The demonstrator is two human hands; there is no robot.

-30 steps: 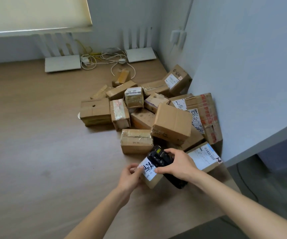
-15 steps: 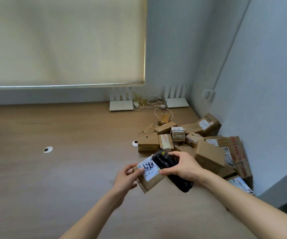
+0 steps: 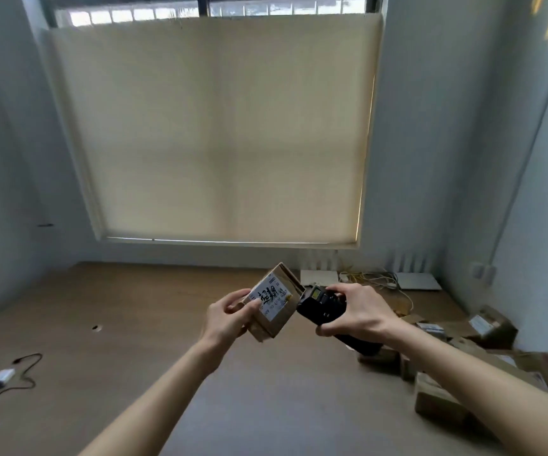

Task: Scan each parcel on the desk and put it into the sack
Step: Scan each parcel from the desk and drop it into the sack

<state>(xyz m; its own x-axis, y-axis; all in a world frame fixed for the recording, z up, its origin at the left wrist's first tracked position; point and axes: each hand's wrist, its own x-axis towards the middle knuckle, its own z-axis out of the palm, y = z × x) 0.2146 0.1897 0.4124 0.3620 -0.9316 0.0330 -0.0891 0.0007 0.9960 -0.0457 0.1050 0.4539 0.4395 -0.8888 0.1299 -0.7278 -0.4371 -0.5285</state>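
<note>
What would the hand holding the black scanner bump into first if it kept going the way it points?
Probably the small parcel held by the left hand. The right hand aims the scanner leftward at its label; depth is hard to judge.

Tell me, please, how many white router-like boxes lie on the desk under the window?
2: one white box just behind the held parcel, the other white box further right near the corner; more may be hidden.

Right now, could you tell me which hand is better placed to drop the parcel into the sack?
Left hand: it already grips the small labelled parcel, while the right hand holds the black scanner. The sack is not in view.
</note>
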